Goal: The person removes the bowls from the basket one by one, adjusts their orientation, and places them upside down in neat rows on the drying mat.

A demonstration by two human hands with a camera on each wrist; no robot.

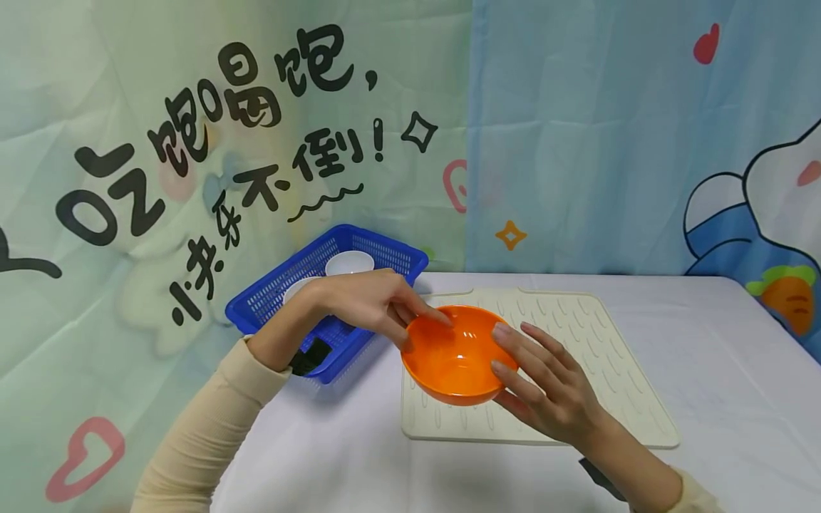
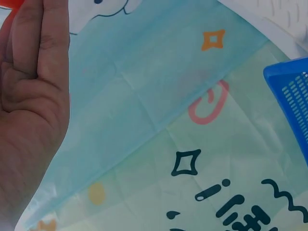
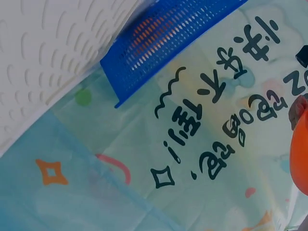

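Note:
An orange bowl [image 1: 462,360] is held up over the cream mat [image 1: 616,399], its inside tilted toward the head camera. My left hand [image 1: 365,299] grips the bowl's left rim, with fingertips reaching over the edge into it. On the other side my right hand [image 1: 554,392] holds the right rim, fingers over the edge and thumb lower down outside. In the left wrist view, the left hand [image 2: 36,62] fills the left edge with a bit of orange at its fingertips. The right wrist view catches the side of the bowl [image 3: 300,154] at its right edge.
Behind my left forearm stands a blue mesh basket [image 1: 400,256] holding white bowls [image 1: 349,263]. Something orange [image 3: 151,33] shows through its mesh in the right wrist view. A printed curtain [image 1: 577,142] hangs behind the white-covered table [image 1: 340,442].

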